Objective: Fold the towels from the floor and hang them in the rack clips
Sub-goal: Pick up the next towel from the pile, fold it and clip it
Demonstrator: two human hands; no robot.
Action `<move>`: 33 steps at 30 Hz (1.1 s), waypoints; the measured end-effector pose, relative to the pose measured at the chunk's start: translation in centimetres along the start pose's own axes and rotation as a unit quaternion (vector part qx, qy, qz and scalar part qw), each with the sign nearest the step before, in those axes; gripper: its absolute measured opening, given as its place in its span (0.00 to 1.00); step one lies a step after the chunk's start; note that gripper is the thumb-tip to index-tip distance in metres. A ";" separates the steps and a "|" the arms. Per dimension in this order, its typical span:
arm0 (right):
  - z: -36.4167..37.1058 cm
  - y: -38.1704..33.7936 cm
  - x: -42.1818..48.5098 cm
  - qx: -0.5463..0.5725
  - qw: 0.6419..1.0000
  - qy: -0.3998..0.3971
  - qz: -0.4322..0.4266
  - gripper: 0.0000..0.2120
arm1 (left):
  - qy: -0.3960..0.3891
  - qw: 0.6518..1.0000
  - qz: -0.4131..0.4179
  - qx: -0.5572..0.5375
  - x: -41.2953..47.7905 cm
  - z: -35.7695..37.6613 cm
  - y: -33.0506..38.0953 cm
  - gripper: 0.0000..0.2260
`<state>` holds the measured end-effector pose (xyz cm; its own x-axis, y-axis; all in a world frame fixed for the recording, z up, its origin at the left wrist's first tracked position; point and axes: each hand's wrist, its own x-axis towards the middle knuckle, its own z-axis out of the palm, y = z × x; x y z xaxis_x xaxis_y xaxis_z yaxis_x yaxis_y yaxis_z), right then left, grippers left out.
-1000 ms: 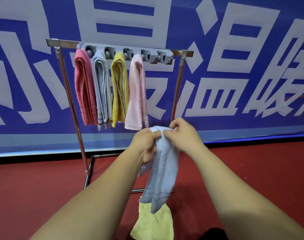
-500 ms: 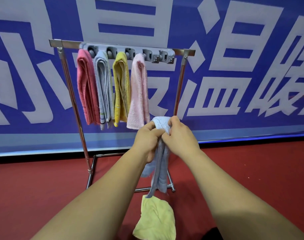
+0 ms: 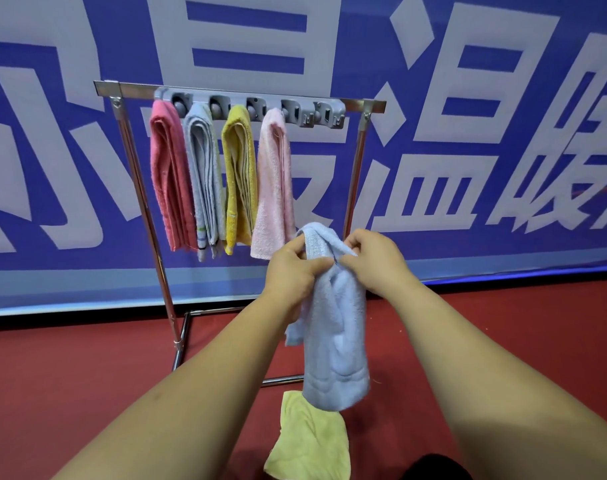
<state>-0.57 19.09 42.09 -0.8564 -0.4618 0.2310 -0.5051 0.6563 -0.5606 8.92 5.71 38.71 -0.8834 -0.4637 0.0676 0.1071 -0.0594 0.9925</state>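
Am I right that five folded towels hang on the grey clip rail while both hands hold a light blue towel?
The head view shows four folded towels, not five, on the grey clip rail; left hand and right hand hold the light blue towel.

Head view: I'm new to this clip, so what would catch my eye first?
The left hand and right hand grip a light blue towel at centre. Behind, a coral towel, grey towel, mustard towel and pale pink towel hang from the clip bar; a pale yellow towel lies on the red floor below.
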 end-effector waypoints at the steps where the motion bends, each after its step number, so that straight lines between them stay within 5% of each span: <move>1: -0.4 0.4 0.2 -0.010 1.000 0.009 0.010 0.08 | -0.003 1.000 -0.006 0.002 0.0 -0.2 -0.1 0.18; 12: -3.2 -0.4 1.8 -0.074 0.994 0.075 -0.027 0.09 | -0.071 0.993 -0.078 -0.046 -0.1 0.2 -0.5 0.21; 18: -3.3 -1.1 1.1 -0.040 0.998 -0.039 -0.022 0.14 | -0.017 0.997 -0.046 -0.064 0.4 0.9 0.0 0.26; 22: -3.8 -1.0 1.0 -0.162 0.982 -0.092 -0.020 0.10 | -0.011 0.996 -0.032 -0.080 0.7 1.2 -0.2 0.26; 33: -4.7 -3.1 1.9 -0.264 0.963 0.038 -0.039 0.10 | -0.050 0.995 -0.024 -0.087 0.6 2.4 0.0 0.25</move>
<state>-1.18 18.96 47.97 -0.8091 -0.4896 0.3251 -0.5346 0.8429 -0.0612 7.26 7.56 39.03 -0.9294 -0.3671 0.0389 0.1330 -0.2346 0.9629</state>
